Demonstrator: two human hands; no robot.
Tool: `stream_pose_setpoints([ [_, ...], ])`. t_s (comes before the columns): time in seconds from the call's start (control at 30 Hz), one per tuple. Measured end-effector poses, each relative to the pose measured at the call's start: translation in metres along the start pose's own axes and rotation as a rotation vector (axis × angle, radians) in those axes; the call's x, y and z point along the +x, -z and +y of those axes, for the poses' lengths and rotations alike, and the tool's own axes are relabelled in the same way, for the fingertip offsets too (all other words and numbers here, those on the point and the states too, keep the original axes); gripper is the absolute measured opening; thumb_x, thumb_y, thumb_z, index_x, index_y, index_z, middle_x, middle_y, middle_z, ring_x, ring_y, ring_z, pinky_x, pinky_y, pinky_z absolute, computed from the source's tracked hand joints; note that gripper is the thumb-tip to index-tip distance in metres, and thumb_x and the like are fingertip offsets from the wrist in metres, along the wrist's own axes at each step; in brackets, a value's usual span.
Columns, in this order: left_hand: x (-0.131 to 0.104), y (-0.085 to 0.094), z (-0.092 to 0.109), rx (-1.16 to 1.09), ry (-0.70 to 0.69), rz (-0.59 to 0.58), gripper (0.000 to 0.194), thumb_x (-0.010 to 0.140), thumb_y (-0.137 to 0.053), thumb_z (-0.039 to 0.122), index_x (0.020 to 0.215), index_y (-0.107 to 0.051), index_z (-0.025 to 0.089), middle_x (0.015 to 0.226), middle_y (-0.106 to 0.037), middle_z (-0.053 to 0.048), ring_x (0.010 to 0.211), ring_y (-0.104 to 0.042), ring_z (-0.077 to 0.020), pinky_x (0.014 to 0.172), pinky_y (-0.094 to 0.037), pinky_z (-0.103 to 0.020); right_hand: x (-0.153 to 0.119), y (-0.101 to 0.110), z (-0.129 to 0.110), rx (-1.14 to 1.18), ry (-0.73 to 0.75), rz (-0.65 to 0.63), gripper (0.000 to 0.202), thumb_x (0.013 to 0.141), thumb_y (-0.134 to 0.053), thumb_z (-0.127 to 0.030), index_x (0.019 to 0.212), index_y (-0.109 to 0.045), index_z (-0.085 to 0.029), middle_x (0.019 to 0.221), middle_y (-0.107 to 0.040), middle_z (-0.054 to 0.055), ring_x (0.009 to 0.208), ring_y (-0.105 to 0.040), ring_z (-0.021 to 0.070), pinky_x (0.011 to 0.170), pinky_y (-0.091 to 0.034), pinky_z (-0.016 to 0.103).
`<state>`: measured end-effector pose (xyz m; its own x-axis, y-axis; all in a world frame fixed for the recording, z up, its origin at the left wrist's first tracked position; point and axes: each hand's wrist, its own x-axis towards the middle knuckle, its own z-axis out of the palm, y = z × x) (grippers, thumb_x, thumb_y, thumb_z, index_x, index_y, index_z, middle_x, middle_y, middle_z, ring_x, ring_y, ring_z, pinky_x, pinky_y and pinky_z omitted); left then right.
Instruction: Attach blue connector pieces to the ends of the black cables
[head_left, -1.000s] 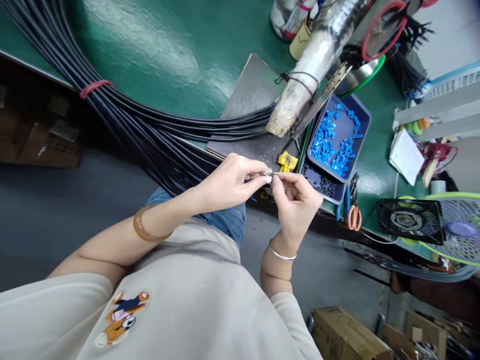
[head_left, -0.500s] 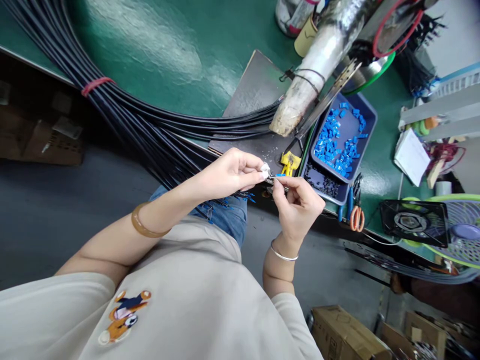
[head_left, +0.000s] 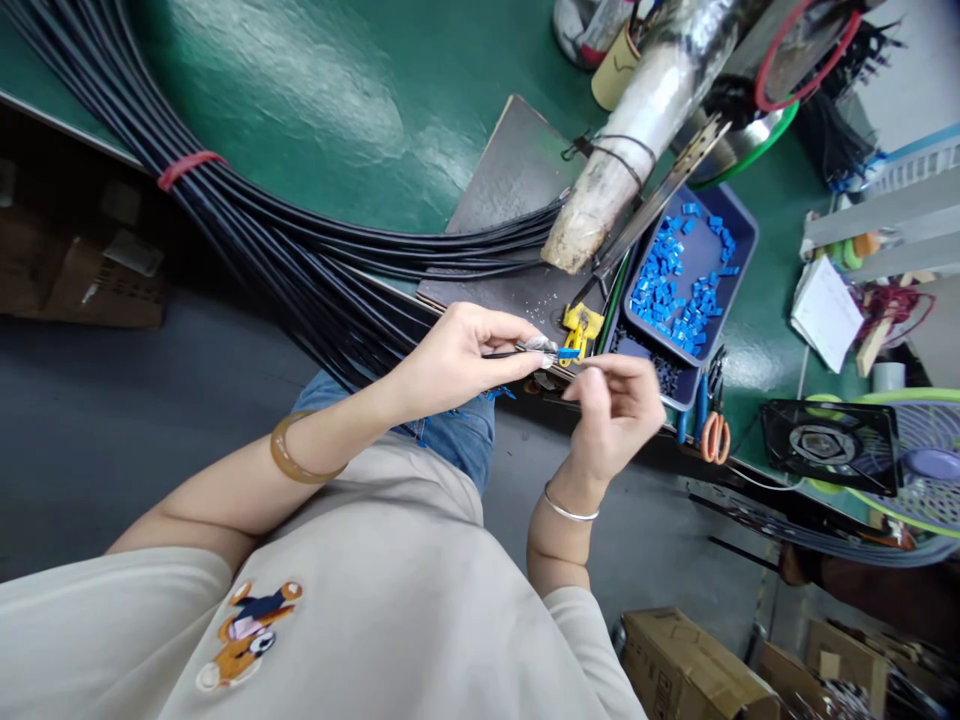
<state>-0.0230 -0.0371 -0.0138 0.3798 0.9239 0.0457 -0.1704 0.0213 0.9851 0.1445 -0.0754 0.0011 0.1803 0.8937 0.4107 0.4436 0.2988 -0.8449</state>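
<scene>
My left hand [head_left: 480, 350] is closed in a pinch on a thin black cable [head_left: 501, 354]. A small blue connector [head_left: 568, 353] sticks out past its fingertips at the cable's end; white wraps cover those fingertips. Just to the right of the connector is my right hand [head_left: 619, 405], apart from it, with thumb and forefinger parted, the other fingers curled and nothing visible between them. Behind the connector, at the board's edge, stands a yellow tool [head_left: 583, 322]. Thick black cables [head_left: 300, 220] run along the bench into a bundle, bound by a red tie [head_left: 189, 168].
A tray of blue connectors [head_left: 675, 285] overlaps another tray with small black parts [head_left: 664, 378]. Orange-handled scissors [head_left: 715, 438] hang by the bench edge. A foil-wrapped tube [head_left: 600, 200] slants over the dark board [head_left: 495, 190]. To the right are a black fan [head_left: 829, 445] and a green basket [head_left: 922, 420].
My right hand has come off the connector and moved slightly right, its thumb and forefinger parting. My left hand has shifted a little right, and the blue connector now shows past its fingertips.
</scene>
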Motion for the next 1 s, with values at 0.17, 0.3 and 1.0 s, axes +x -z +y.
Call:
stream_pose_setpoints([
  [0.17, 0.003, -0.003, -0.002, 0.047, -0.033, 0.073, 0.013, 0.078, -0.068, 0.023, 0.074, -0.071, 0.011, 0.061, -0.056, 0.001, 0.055, -0.045, -0.0052, 0.050, -0.036, -0.017, -0.001, -0.001, 0.002, -0.031, 0.218, 0.289, 0.021, 0.094, -0.051, -0.017, 0.113, -0.054, -0.025, 0.074, -0.069, -0.005, 0.039, -0.052, 0.0048, 0.037, -0.038, 0.018],
  [0.3, 0.008, -0.001, 0.001, 0.044, -0.010, 0.066, 0.014, 0.077, -0.068, 0.022, 0.069, -0.065, 0.011, 0.057, -0.048, 0.003, 0.050, -0.038, -0.0036, 0.045, -0.029, -0.017, -0.003, -0.002, 0.009, -0.243, 0.348, 0.156, 0.017, 0.088, -0.062, -0.011, 0.100, -0.061, -0.023, 0.094, -0.075, -0.001, 0.078, -0.075, 0.0147, 0.066, -0.062, 0.028],
  [1.0, 0.036, -0.003, 0.000, -0.014, 0.042, 0.095, 0.013, 0.078, -0.066, 0.019, 0.067, -0.063, 0.013, 0.057, -0.055, 0.001, 0.051, -0.047, -0.0056, 0.049, -0.037, -0.019, 0.018, -0.007, 0.014, -0.220, 0.227, -0.088, 0.009, 0.089, -0.058, -0.016, 0.083, -0.053, -0.021, 0.117, -0.071, 0.008, 0.094, -0.075, 0.0195, 0.082, -0.066, 0.038],
])
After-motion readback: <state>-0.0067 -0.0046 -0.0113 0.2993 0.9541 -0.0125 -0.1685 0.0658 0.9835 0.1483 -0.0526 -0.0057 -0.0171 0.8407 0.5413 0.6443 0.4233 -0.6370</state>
